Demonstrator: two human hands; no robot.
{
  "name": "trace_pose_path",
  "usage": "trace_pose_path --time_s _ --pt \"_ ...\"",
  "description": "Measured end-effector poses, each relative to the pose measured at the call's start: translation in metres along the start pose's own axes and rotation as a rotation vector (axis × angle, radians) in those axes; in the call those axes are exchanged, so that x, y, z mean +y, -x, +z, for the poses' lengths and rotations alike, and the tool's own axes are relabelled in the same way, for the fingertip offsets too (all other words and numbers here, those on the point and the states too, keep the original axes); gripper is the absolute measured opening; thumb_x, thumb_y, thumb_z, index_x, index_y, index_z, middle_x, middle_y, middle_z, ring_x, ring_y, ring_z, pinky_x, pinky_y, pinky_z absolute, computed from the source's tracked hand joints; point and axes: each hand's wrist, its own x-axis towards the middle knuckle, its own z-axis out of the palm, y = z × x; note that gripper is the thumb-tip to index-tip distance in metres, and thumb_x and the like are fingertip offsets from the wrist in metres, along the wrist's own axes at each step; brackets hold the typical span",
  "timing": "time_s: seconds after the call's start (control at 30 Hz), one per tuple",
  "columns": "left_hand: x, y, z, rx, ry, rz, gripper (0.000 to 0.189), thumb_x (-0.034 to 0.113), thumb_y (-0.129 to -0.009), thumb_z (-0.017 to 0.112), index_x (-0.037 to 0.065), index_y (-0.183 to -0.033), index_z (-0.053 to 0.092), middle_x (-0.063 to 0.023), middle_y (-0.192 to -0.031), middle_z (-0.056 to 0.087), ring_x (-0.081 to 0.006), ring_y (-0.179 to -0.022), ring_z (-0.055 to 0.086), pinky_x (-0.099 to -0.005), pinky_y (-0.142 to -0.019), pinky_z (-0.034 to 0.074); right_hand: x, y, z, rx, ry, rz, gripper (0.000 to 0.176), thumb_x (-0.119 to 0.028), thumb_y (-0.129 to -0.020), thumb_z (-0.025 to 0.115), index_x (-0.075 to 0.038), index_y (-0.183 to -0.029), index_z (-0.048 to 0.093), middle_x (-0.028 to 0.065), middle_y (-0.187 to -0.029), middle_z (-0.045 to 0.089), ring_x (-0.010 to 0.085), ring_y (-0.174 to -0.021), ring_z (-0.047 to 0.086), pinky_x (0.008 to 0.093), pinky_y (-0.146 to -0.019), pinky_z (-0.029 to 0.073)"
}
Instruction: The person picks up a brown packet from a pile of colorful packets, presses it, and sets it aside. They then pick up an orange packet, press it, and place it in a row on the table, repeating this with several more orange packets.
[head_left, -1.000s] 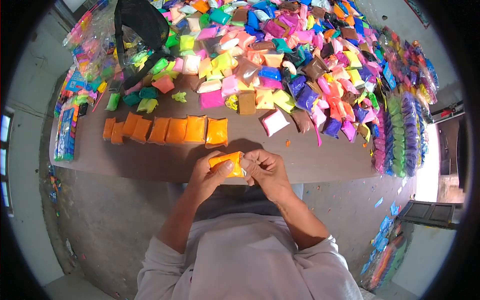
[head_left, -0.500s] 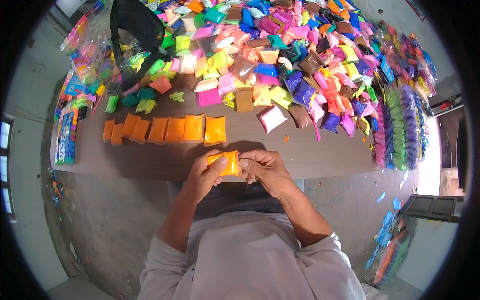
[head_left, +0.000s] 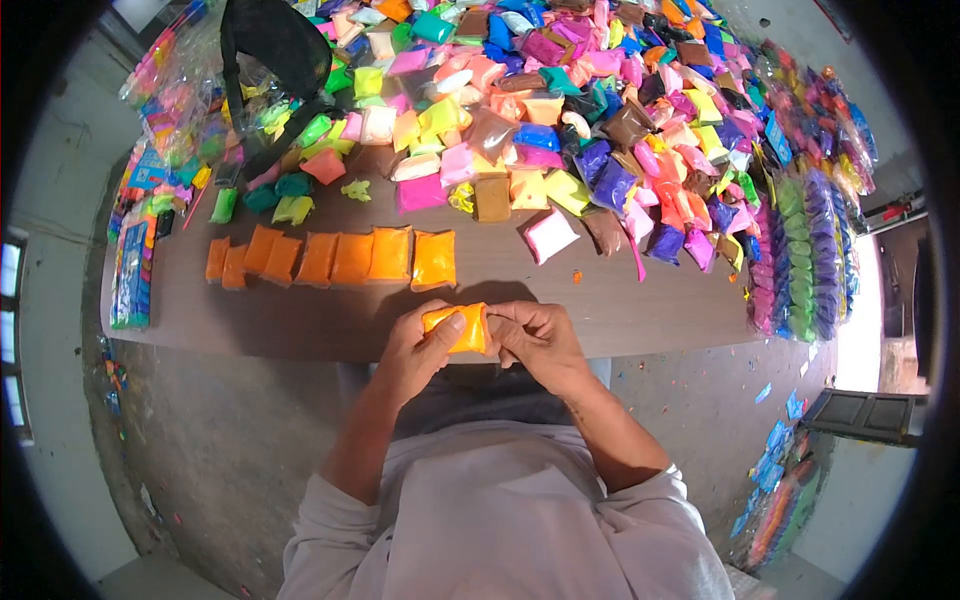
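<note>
A shiny orange packet (head_left: 470, 330) is held over the table's near edge. My left hand (head_left: 418, 345) grips its left side, thumb on top. At its right end my right hand (head_left: 535, 340) has thumb and fingers pinched together on the packet's edge. Beyond my hands lies a row of several orange packets, the rightmost one (head_left: 434, 260) brighter than the others. A white-pink packet (head_left: 551, 236) lies to the right of the row.
A large heap of coloured packets (head_left: 480, 130) covers the back of the table (head_left: 660, 310). A black bag (head_left: 275, 55) lies at the back left. Bundled packets in clear plastic (head_left: 800, 250) stand along the right edge, with more bundles (head_left: 132, 270) at the left.
The orange packet and both hands have shifted slightly to the right in the view. The grip on the packet looks much the same.
</note>
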Motion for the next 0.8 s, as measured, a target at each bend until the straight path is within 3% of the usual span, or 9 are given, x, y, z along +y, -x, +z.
trace_pose_path --time_s 0.17,0.6,0.8 --pt "0.0015 -0.0006 0.0009 -0.007 -0.005 -0.002 0.04 0.04 -0.091 0.054 0.001 -0.098 0.058 -0.0013 -0.071 0.053 -0.0064 -0.058 0.049 -0.0203 -0.052 0.042 0.0039 -0.001 -0.0074 -0.073 -0.102 0.047 0.032 -0.029 -0.092 0.058 0.001 -0.1 0.065 0.0031 -0.074 0.062 0.0075 -0.063 0.055 0.0209 -0.054 0.045" --pt "0.0011 -0.0005 0.001 -0.009 -0.005 -0.023 0.039 0.04 -0.091 0.054 0.001 -0.099 0.059 -0.0019 -0.073 0.054 -0.007 -0.061 0.05 -0.0206 -0.054 0.043 0.0062 -0.0017 -0.0066 -0.062 -0.131 -0.01 0.03 -0.023 -0.09 0.06 0.005 -0.103 0.064 0.0076 -0.076 0.065 0.0097 -0.061 0.058 0.0204 -0.052 0.047" --pt "0.0003 -0.0011 0.0006 -0.027 -0.025 0.005 0.038 0.038 -0.092 0.054 0.001 -0.098 0.059 -0.002 -0.073 0.055 -0.0074 -0.061 0.05 -0.0218 -0.054 0.044 0.0037 0.0006 -0.0054 -0.045 -0.077 0.015 0.026 -0.021 -0.091 0.061 0.002 -0.103 0.066 0.0028 -0.073 0.063 0.0064 -0.062 0.055 0.0197 -0.052 0.045"
